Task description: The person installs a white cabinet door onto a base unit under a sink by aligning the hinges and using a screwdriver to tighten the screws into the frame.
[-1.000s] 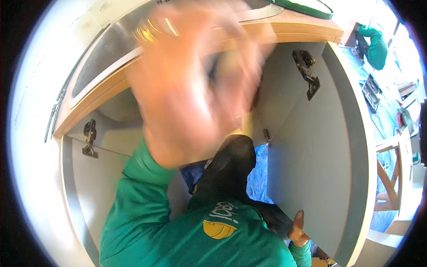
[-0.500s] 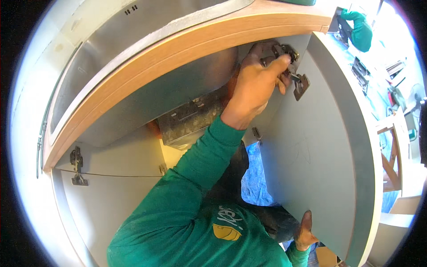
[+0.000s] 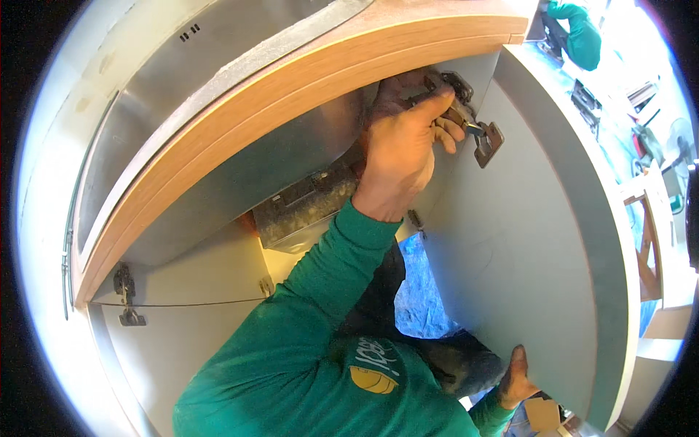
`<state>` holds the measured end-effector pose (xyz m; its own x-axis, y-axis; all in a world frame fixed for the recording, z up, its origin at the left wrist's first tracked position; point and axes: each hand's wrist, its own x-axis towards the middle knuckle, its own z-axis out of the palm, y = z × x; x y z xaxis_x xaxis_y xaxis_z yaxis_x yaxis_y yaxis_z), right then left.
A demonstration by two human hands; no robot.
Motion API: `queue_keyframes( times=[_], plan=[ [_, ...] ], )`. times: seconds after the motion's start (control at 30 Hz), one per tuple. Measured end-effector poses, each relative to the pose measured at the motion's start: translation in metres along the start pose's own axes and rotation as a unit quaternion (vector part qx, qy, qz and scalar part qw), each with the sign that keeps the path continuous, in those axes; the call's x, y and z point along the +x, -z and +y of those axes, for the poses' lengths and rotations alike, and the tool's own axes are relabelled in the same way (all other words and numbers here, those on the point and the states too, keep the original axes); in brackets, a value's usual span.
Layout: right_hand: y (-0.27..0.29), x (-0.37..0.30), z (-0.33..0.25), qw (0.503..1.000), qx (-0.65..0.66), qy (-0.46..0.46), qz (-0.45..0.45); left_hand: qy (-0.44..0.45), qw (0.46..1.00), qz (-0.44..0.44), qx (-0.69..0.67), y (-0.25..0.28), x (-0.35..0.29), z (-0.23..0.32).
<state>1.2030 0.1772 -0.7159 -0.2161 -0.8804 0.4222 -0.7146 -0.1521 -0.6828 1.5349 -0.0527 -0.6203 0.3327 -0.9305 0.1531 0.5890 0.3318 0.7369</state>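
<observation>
My left hand (image 3: 404,142) reaches up into the top right corner of the cabinet. Its thumb and bent fingers close around the metal hinge (image 3: 457,116), partly hiding it. The hinge's flat plate (image 3: 490,145) sits on the inner face of the grey cabinet door (image 3: 524,247), which stands open on the right. Low at the door's near end, my right hand (image 3: 518,380) grips the panel, thumb up against the inner face; its other fingers are mostly hidden.
A wooden countertop edge (image 3: 291,87) curves above my arm, with a steel sink (image 3: 240,189) hanging below it. A dark dusty box (image 3: 302,207) is inside the cabinet. More hinges (image 3: 129,291) show on the left. Another person in green (image 3: 582,36) crouches at the far right.
The view has shifted a little. My left hand appears slightly farther left, still at the hinge. The door's outer edge has moved slightly right, with my right hand still on it.
</observation>
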Motion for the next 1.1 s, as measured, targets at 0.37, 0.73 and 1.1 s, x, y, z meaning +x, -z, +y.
queue_keyframes(
  times=[0.37,0.73,1.1],
  plan=[
    [-0.010,0.002,0.007,0.976,-0.143,0.162,0.009,0.016,1.000,-0.006,0.015,0.013,0.010,0.008],
    [0.001,0.000,0.032,0.963,-0.225,0.146,0.026,0.015,1.000,-0.023,0.000,0.021,0.007,0.001],
    [-0.009,0.022,0.014,0.991,0.112,-0.045,0.064,-0.016,1.000,0.008,-0.018,-0.003,0.002,-0.001]
  ],
)
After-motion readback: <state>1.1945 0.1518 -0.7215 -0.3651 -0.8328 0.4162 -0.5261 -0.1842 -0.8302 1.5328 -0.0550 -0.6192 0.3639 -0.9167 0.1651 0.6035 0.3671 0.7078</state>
